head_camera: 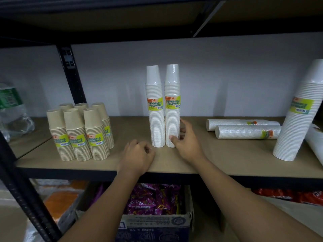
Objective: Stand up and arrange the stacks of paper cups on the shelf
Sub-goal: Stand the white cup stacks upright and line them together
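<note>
We see two tall white cup stacks standing upright mid-shelf, side by side and touching: left white stack (155, 119), right white stack (172, 117). Both are wrapped, with green-yellow labels facing us.

Our right hand (187, 144) is at the base of the right white stack. The thumb (172, 137) presses its front low down and the fingers wrap round its right side and partly behind it, so the grip is loose, with the index finger lifted a bit off. Our left hand (137, 156) rests on the shelf board (218, 154) just left of the left white stack's base. Its fingers are curled in, holding nothing and not touching the stack.

The rest of the task's cups:
- The brown cup stacks (78, 133) sit in an upright cluster at the left of the shelf, with six tops visible.
- Two lying white stacks (244, 131) are on their sides, right of centre, near the back wall.
- One big white stack (297, 123) is upright at the far right, near the front edge.

A plastic bottle (10, 102) is in the left bay. Below the shelf is a cardboard box (153, 222) holding purple packets (152, 198).
</note>
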